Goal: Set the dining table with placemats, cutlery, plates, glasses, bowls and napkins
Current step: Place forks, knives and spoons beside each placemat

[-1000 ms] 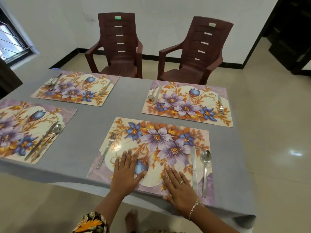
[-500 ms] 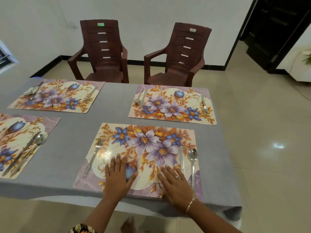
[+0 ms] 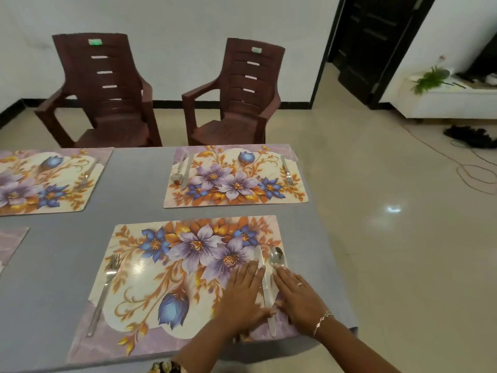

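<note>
Both hands were shifted right since the earlier frames, from the middle of the near placemat [image 3: 150, 267] to its right side. Left hand [image 3: 242, 294] is laid flat just left of the knife [image 3: 266, 289], right hand [image 3: 300, 300] flat just right of it, over the spoon [image 3: 277, 257] handle. Neither grip is clamped on anything: fingers straight, pressed to the mat. Step judged as squaring knife and spoon. Best done by sliding with flat fingertips, not lifting. Pieces to be kept parallel, just apart, handle ends level near the mat's near edge. Mat should be pinned so it is not dragged over the tabletop [image 3: 67, 265]. Fork [image 3: 107, 281] lies at the mat's left side, untouched. No plates, glasses, bowls or napkins are seen.
</note>
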The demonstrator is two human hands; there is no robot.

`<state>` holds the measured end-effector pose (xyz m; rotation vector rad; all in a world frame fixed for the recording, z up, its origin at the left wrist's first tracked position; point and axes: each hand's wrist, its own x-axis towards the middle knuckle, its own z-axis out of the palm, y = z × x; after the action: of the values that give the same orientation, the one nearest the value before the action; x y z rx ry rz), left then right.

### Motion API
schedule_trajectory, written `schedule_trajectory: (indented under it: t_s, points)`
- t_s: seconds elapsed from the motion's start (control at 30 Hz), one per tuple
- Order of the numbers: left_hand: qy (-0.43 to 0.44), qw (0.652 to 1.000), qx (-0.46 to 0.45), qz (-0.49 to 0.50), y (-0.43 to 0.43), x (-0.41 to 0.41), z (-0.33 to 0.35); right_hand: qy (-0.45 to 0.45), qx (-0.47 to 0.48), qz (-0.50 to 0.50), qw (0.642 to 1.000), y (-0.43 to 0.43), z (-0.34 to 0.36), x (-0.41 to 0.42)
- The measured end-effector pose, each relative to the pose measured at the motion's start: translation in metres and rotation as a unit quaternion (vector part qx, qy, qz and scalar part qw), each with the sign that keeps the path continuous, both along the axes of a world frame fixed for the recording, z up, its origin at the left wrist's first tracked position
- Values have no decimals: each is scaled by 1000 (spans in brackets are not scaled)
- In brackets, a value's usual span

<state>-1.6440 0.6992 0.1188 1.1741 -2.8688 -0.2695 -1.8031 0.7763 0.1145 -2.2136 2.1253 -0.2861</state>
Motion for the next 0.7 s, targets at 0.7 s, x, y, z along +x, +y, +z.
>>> schedule_trajectory:
  t_s: [0.7]
  points:
    - [53, 997, 52, -11, 64, -313, -5, 40, -23, -133, 990, 121, 7, -306]
